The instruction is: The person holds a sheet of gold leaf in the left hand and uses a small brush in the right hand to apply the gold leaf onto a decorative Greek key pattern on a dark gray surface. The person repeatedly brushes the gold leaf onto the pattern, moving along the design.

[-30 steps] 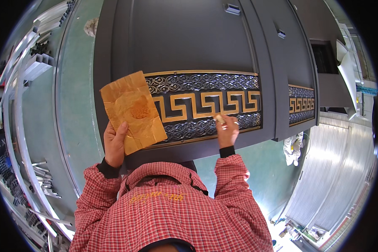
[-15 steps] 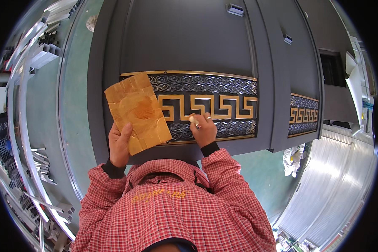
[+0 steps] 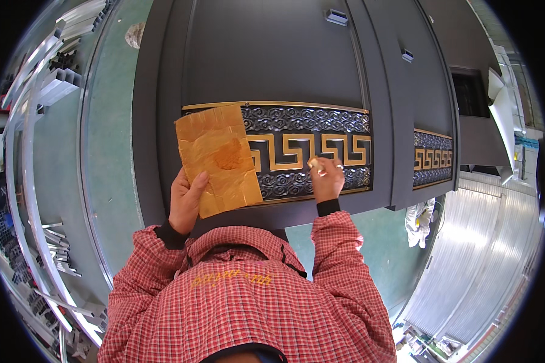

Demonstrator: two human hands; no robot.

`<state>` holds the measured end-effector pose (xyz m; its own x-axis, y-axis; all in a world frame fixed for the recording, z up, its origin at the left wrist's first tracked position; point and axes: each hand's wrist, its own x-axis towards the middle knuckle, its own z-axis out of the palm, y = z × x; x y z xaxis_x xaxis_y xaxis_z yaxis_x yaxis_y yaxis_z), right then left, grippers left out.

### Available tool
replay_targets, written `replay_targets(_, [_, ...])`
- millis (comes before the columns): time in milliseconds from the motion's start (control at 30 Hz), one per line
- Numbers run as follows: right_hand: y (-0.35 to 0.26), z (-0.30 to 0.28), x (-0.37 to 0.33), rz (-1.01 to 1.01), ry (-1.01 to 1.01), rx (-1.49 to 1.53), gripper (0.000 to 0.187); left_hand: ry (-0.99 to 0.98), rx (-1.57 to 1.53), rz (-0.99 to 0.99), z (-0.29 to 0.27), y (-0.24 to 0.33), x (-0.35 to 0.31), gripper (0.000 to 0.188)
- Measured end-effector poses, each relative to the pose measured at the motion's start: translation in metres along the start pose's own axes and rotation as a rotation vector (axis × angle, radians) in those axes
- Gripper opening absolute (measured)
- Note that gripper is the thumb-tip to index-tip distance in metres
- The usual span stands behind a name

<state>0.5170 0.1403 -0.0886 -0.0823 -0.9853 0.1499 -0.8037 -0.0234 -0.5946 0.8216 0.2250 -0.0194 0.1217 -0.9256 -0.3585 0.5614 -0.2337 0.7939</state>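
My left hand [image 3: 186,196] grips the lower left edge of a creased, gold-stained piece of cardboard [image 3: 209,136], thumb on top. A darker orange-gold patch [image 3: 229,156] lies on its face. My right hand [image 3: 328,183] pinches a small pale wad [image 3: 314,163] with a gold-tinted tip, its exact kind unclear. That wad is over the gold key-pattern strip [image 3: 292,165] set in a dark grey panel [image 3: 272,54]; contact cannot be made out. Embossed dark scrollwork [image 3: 306,119] runs above and below the strip. The cardboard covers the pattern's left end.
A second panel with a matching gold pattern [image 3: 433,160] stands to the right. Small metal brackets [image 3: 335,17] project from the panels. Metal profiles [image 3: 59,86] lie along the left, on a green floor [image 3: 116,121]. Corrugated sheeting [image 3: 466,260] is at lower right.
My right hand has moved right along the gold pattern with the pale wad. My left hand and the cardboard have shifted slightly right, and the view has shifted a little.
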Motion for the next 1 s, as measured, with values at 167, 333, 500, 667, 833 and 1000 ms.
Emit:
replay_targets(167, [-0.075,-0.033,0.009,-0.017,-0.062,0.307,0.025,-0.051,0.008,0.002,-0.002,-0.013,0.006,0.031])
replay_targets(333, [-0.134,-0.054,0.009,-0.192,-0.177,0.38,0.027,-0.078,-0.012,-0.022,0.011,-0.013,0.008,0.033])
replay_targets(500, [-0.151,-0.049,0.01,-0.389,-0.273,0.261,0.026,-0.082,0.031,-0.026,0.021,-0.015,0.008,0.033])
replay_targets(667, [-0.131,-0.054,0.024,-0.425,-0.207,0.135,0.024,-0.016,0.078,0.039,0.021,-0.022,0.009,0.032])
replay_targets(833, [-0.053,-0.036,0.017,-0.101,-0.122,0.143,0.023,0.044,0.018,0.038,0.014,-0.012,0.015,0.032])
replay_targets(1000, [-0.018,0.015,-0.015,-0.077,-0.202,0.049,0.023,0.049,0.04,0.037,0.012,-0.011,0.016,0.032])
